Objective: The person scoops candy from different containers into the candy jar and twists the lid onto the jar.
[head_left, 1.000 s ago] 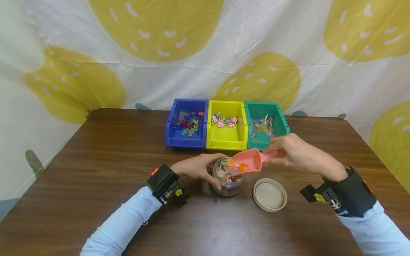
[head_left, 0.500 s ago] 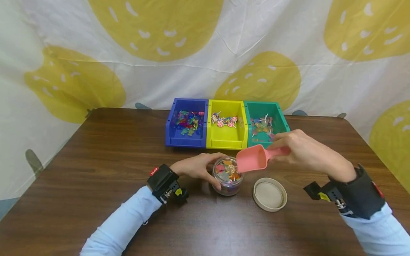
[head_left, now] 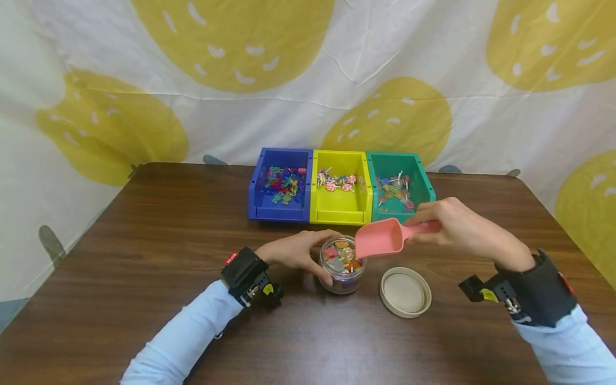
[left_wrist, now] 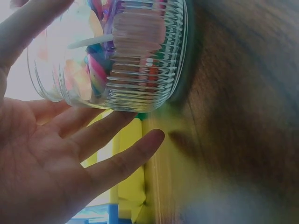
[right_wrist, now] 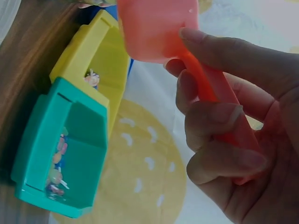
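A clear glass jar [head_left: 343,286] full of colourful candies [head_left: 339,256] stands upright on the table. My left hand [head_left: 298,251] holds it from the left side, thumb at the front and fingers round the back. In the left wrist view the jar's ribbed wall [left_wrist: 140,60] shows a lollipop inside. My right hand [head_left: 452,227] grips the handle of a pink scoop [head_left: 380,238], whose bowl has nothing in it and hangs over the jar's right rim. In the right wrist view thumb and fingers wrap the scoop's handle [right_wrist: 224,116].
Behind the jar stand joined blue [head_left: 279,214], yellow [head_left: 339,216] and green bins [head_left: 425,182], each with candies in it. A round cream lid [head_left: 406,291] lies on the table right of the jar. A patterned curtain [head_left: 289,117] hangs behind the table.
Orange and other candies have dropped from the scoop into the jar. The scoop has moved slightly right and away from over the jar's middle. My left hand has stayed on the jar.
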Action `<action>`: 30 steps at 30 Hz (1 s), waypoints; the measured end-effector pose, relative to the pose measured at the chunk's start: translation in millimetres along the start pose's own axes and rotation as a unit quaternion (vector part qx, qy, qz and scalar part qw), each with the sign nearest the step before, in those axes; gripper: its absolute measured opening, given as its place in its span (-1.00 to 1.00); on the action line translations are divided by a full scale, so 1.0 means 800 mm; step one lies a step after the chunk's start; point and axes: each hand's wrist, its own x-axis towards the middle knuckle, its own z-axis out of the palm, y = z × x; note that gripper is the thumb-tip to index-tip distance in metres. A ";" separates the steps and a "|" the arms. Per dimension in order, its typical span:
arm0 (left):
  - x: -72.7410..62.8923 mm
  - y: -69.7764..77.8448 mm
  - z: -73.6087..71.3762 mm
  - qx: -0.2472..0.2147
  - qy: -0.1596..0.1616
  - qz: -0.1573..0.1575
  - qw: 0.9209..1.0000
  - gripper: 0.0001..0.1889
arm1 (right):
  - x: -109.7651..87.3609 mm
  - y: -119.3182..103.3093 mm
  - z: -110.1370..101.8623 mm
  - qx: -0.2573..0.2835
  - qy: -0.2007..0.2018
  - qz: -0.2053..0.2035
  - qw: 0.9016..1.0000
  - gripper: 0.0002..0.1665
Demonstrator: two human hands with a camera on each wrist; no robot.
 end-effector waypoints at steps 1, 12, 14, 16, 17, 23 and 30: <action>0.000 0.000 0.000 -0.001 0.000 0.002 1.000 -0.16 | 0.000 0.002 0.001 0.009 0.003 0.003 1.000 -0.76; 0.000 0.000 0.000 0.000 -0.001 -0.008 1.000 -0.14 | 0.005 0.038 0.016 0.040 0.161 0.169 0.972 -0.59; -0.001 -0.001 0.001 -0.003 -0.001 -0.012 1.000 -0.14 | 0.007 0.047 0.027 0.034 0.169 0.194 0.966 -0.59; -0.001 -0.001 0.001 -0.003 0.000 -0.013 1.000 -0.14 | 0.010 0.056 0.040 0.032 0.170 0.205 0.963 -0.62; -0.001 -0.002 0.002 -0.004 0.000 -0.012 1.000 -0.15 | 0.012 0.060 0.046 0.030 0.168 0.207 0.963 -0.64; -0.001 -0.003 0.004 0.002 0.001 -0.006 1.000 -0.16 | 0.021 0.080 0.075 0.016 0.172 0.199 0.965 -0.72; -0.002 -0.001 0.002 0.011 0.007 -0.002 1.000 -0.16 | 0.027 0.087 0.087 -0.026 0.196 0.210 0.957 -0.71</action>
